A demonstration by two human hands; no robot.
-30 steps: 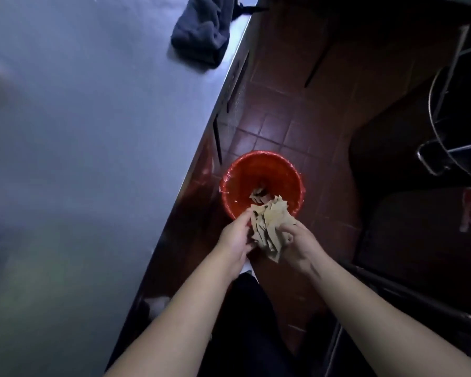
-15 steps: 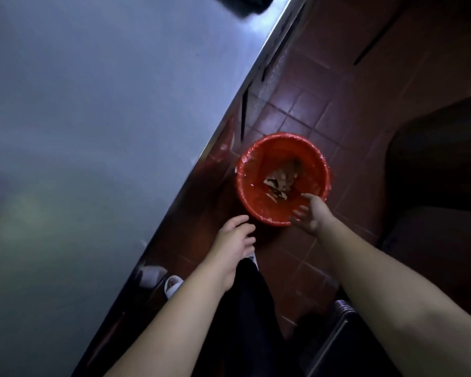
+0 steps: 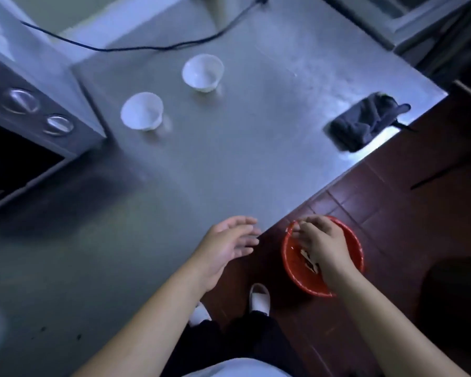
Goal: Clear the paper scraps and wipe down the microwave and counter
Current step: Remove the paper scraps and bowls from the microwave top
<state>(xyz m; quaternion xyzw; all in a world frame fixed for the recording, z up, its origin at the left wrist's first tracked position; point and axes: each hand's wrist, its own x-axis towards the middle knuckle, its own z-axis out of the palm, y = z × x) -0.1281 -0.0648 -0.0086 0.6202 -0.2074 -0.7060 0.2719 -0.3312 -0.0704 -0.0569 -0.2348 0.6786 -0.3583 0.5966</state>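
A red bucket (image 3: 348, 240) stands on the tiled floor beside the steel counter (image 3: 229, 159). Brown paper scraps (image 3: 309, 261) lie inside it, partly hidden by my right hand (image 3: 321, 243), which hovers over the bucket with loosely bent fingers and holds nothing. My left hand (image 3: 229, 240) is over the counter's near edge, palm turned inward, fingers straight and empty. A dark grey cloth (image 3: 365, 122) lies bunched at the counter's right edge. The microwave (image 3: 33, 126) sits at the left with its two knobs showing.
Two white bowls (image 3: 142, 111) (image 3: 203, 73) stand on the counter between the microwave and the cloth. A black cable (image 3: 147, 47) runs across the back. My white shoes (image 3: 259, 297) are on the floor below the counter edge. A dark object (image 3: 457, 289) sits at right.
Both hands held a bundle of paper scraps over the bucket, then dropped it in. The view has since swung up to the counter, and my left hand has risen to its edge.
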